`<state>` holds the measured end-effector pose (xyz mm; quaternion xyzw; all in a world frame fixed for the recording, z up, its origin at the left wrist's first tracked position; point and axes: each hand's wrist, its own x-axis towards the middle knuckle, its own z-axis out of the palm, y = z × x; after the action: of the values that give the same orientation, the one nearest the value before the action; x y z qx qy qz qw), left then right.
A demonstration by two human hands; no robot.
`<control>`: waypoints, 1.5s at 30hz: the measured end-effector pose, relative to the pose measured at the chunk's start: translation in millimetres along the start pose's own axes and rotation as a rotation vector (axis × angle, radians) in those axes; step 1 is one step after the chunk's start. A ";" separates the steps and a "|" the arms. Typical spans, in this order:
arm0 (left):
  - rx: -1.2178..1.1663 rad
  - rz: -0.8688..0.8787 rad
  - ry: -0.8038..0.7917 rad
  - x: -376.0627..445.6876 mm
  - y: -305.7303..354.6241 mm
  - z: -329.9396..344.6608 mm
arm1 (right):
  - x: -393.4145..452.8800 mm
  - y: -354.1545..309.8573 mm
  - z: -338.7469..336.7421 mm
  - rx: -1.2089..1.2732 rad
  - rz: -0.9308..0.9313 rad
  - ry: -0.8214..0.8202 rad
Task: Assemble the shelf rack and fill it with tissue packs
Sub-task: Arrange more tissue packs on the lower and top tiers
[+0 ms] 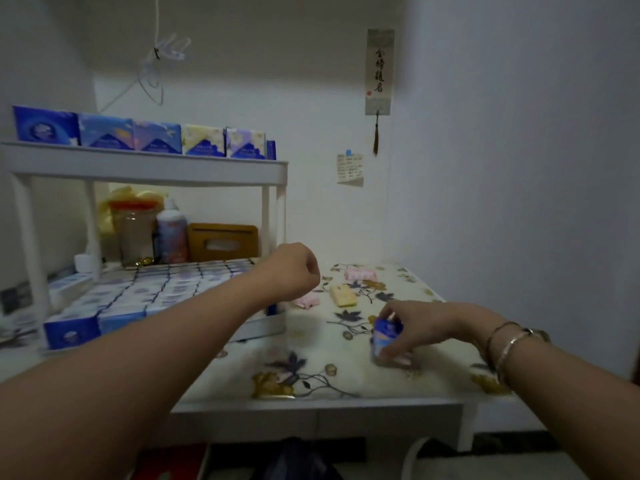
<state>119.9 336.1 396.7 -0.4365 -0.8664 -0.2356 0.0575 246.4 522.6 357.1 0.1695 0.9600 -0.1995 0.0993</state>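
Observation:
A white two-tier shelf rack [145,168] stands on the left of the table. Its top tier carries a row of upright tissue packs [138,135]. Its bottom tier is packed with several flat rows of tissue packs [145,292]. My left hand [294,268] hovers as a closed fist near the rack's right post, holding nothing that I can see. My right hand [415,327] grips a blue tissue pack [386,336] on the floral tablecloth. Two pink packs [360,274] [306,301] and a yellow pack [343,295] lie loose on the cloth.
Behind the rack stand a jar [135,233], a bottle [172,237] and a brown tissue box [223,242]. The floral-covered table [311,368] ends at a white front edge. A scroll [380,71] and a note hang on the wall.

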 end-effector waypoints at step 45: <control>-0.060 0.142 0.310 79.8 -22.7 -187.1 | 85.1 -218.7 -171.1 0.598 -0.477 0.831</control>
<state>33.3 297.0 578.1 -0.4565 -0.8067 -0.3214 0.1937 66.9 429.4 565.6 0.0328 0.8319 -0.3962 -0.3872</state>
